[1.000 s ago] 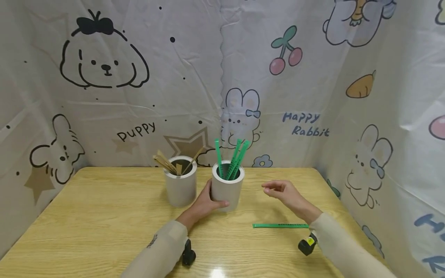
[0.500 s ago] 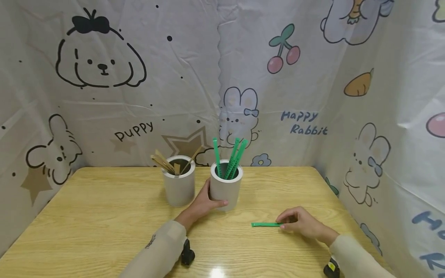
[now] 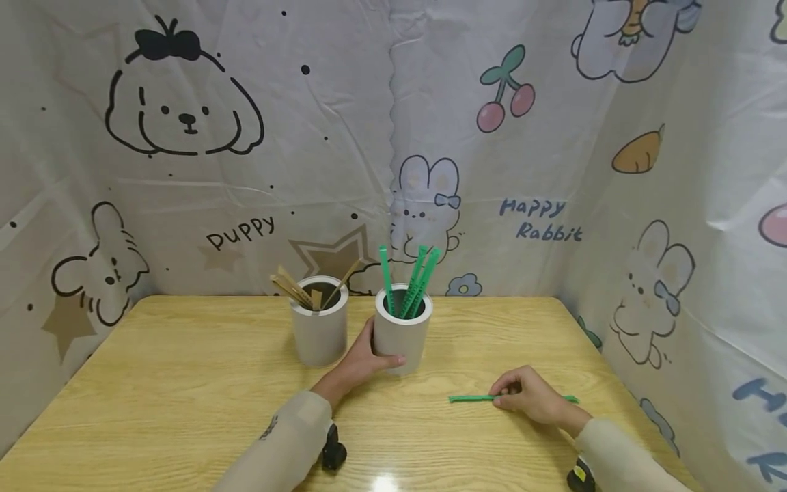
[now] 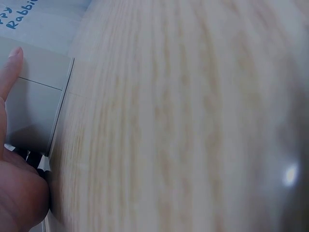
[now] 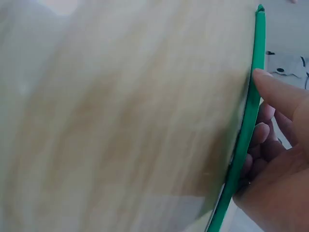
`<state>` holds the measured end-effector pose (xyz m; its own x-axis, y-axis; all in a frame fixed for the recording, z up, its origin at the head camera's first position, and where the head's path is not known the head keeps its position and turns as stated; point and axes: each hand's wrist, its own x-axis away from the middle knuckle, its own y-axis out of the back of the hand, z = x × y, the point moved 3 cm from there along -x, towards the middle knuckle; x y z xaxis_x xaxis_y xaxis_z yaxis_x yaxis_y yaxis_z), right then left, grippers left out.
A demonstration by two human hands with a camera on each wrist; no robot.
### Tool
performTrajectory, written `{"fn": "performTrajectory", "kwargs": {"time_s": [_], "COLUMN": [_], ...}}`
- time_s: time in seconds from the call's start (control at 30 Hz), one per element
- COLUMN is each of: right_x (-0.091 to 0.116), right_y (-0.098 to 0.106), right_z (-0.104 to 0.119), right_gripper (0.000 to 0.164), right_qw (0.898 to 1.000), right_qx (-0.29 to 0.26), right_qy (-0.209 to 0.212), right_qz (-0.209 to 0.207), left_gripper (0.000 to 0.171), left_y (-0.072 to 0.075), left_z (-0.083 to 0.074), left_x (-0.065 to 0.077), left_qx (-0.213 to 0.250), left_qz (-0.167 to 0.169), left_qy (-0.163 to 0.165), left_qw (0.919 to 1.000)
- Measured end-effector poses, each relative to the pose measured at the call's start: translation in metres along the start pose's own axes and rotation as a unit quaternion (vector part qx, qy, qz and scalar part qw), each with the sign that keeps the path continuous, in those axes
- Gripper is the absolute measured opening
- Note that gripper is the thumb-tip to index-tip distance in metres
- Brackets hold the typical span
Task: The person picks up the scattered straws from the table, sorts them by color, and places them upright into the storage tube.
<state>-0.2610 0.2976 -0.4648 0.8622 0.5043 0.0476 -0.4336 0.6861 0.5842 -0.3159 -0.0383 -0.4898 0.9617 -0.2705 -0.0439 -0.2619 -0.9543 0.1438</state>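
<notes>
My left hand [image 3: 359, 359] holds a light grey cup [image 3: 402, 342] round its lower side, thumb across the front. Several green wrapped straws [image 3: 421, 281] lean upright in that cup. The left wrist view shows the hand's thumb [image 4: 11, 70] against the cup's wall [image 4: 41, 108]. To the right, low over the table, my right hand [image 3: 530, 398] pinches a long thin green wrapped straw [image 3: 470, 398] near its middle. In the right wrist view the straw [image 5: 247, 121] runs along the hand [image 5: 285, 159], the thumb on one side and the fingers curled behind; its far end looks folded flat.
A second light grey cup [image 3: 320, 338], left of the first, holds several brown wrapped sticks [image 3: 292, 287]. Both stand on a wooden table [image 3: 184, 396]. A printed cloth [image 3: 332, 137] hangs behind the table and along its sides.
My right hand has come down and toward me from the air beside the cup to the green wrapped straw on the table, and now pinches it. The left hand stays on the cup.
</notes>
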Motion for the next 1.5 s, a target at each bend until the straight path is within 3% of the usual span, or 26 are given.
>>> {"fn": "performTrajectory", "kwargs": {"time_s": [0.17, 0.27, 0.37, 0.43, 0.47, 0.53, 0.63, 0.7, 0.77, 0.9, 1.0, 1.1, 1.17, 1.27, 1.4, 1.5], "right_x": [-0.003, -0.007, -0.012, -0.018, -0.021, -0.029, -0.043, -0.053, -0.062, -0.083, -0.099, -0.110, -0.115, -0.119, -0.119, -0.116], "right_y": [0.008, 0.017, 0.028, 0.035, 0.038, 0.042, 0.045, 0.045, 0.043, 0.032, 0.021, 0.010, 0.004, -0.003, -0.006, -0.006], "right_z": [0.007, 0.018, 0.037, 0.054, 0.064, 0.086, 0.123, 0.147, 0.168, 0.194, 0.195, 0.184, 0.174, 0.159, 0.138, 0.124], "right_gripper": [0.016, 0.024, 0.022, 0.015, 0.013, 0.018, 0.028, 0.030, 0.030, 0.025, 0.024, 0.029, 0.033, 0.034, 0.022, 0.013], "right_qw": [0.999, 0.998, 0.992, 0.982, 0.975, 0.950, 0.897, 0.861, 0.834, 0.808, 0.801, 0.801, 0.811, 0.838, 0.889, 0.913], "right_qx": [0.001, -0.028, -0.096, -0.169, -0.209, -0.306, -0.433, -0.491, -0.523, -0.550, -0.562, -0.568, -0.560, -0.524, -0.430, -0.368], "right_qy": [-0.032, -0.061, -0.081, -0.074, -0.062, -0.022, 0.061, 0.114, 0.156, 0.191, 0.184, 0.159, 0.134, 0.084, -0.005, -0.061], "right_qz": [-0.005, -0.014, -0.028, -0.040, -0.047, -0.057, -0.066, -0.069, -0.077, -0.092, -0.095, -0.099, -0.108, -0.129, -0.157, -0.164], "left_gripper": [0.108, 0.108, 0.108, 0.109, 0.109, 0.109, 0.108, 0.108, 0.108, 0.109, 0.109, 0.108, 0.108, 0.106, 0.105, 0.106], "left_y": [0.000, 0.000, 0.001, 0.001, 0.001, 0.002, 0.003, 0.003, 0.004, 0.003, 0.002, 0.001, 0.000, -0.001, 0.000, 0.000], "left_z": [-0.001, -0.001, -0.001, -0.001, -0.001, -0.001, -0.001, -0.002, -0.002, -0.001, -0.001, -0.002, -0.002, -0.004, -0.007, -0.007], "left_x": [0.000, 0.000, 0.001, 0.001, 0.001, 0.002, 0.003, 0.004, 0.004, 0.002, 0.001, 0.001, 0.001, 0.002, 0.003, 0.003], "left_qx": [-0.003, -0.005, -0.006, -0.007, -0.007, -0.008, -0.013, -0.017, -0.019, -0.010, -0.005, -0.003, -0.003, -0.003, -0.007, -0.009], "left_qz": [-0.002, -0.003, -0.004, -0.004, -0.005, -0.005, -0.004, -0.004, -0.004, -0.003, -0.001, 0.003, 0.005, 0.003, -0.001, 0.001], "left_qy": [0.007, 0.007, 0.007, 0.008, 0.009, 0.010, 0.007, 0.004, 0.004, 0.006, 0.003, 0.000, 0.001, 0.002, -0.001, -0.001], "left_qw": [1.0000, 1.0000, 0.9999, 0.9999, 0.9999, 0.9999, 0.9999, 0.9998, 0.9998, 0.9999, 1.0000, 1.0000, 1.0000, 1.0000, 1.0000, 1.0000]}}
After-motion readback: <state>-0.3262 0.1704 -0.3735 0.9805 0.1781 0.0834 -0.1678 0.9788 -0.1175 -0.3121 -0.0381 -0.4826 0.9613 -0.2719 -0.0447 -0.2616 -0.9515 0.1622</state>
